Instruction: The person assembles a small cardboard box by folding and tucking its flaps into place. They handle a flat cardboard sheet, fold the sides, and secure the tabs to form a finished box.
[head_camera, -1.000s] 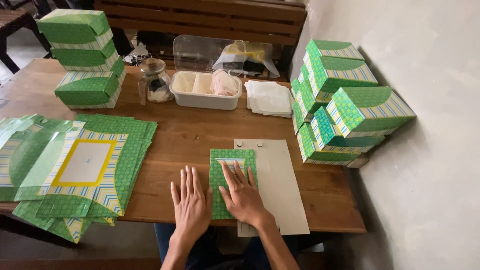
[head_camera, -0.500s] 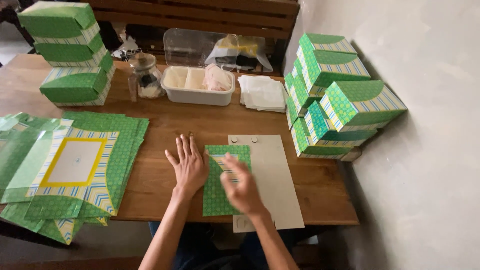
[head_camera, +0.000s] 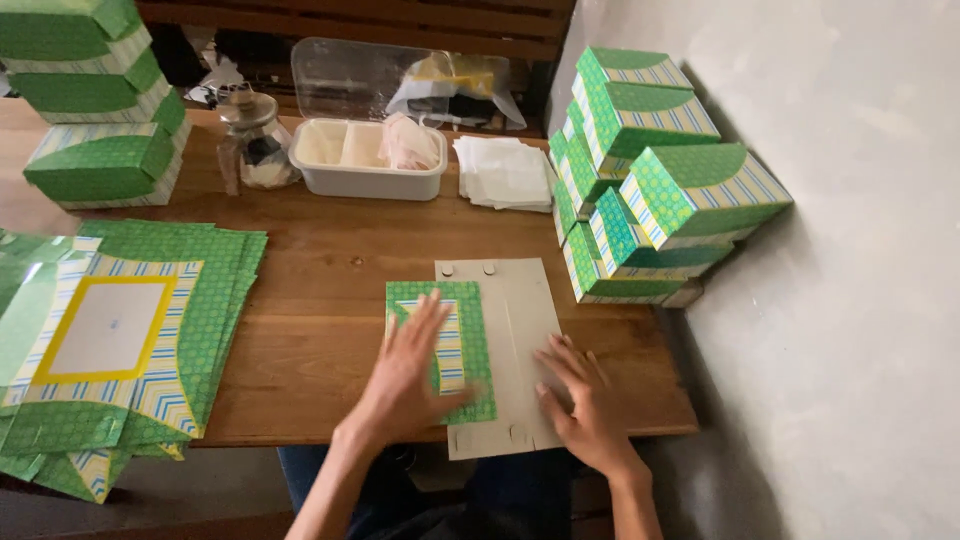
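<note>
A flat box blank lies near the front edge of the wooden table (head_camera: 330, 250): its folded green patterned flap (head_camera: 470, 335) rests over a plain grey cardboard panel (head_camera: 515, 310). My left hand (head_camera: 410, 375) presses flat on the green flap, fingers spread. My right hand (head_camera: 580, 400) lies flat on the lower right part of the grey panel, fingers apart. Neither hand grips anything.
A pile of flat green blanks (head_camera: 110, 340) covers the table's left front. Assembled green boxes are stacked at the back left (head_camera: 95, 160) and along the right wall (head_camera: 650, 190). A white tub (head_camera: 365, 165), a glass jar (head_camera: 255, 140) and white papers (head_camera: 505, 175) sit behind.
My left hand moved from the bare wood onto the green flap. My right hand slid off the flap to the right, onto the grey panel.
</note>
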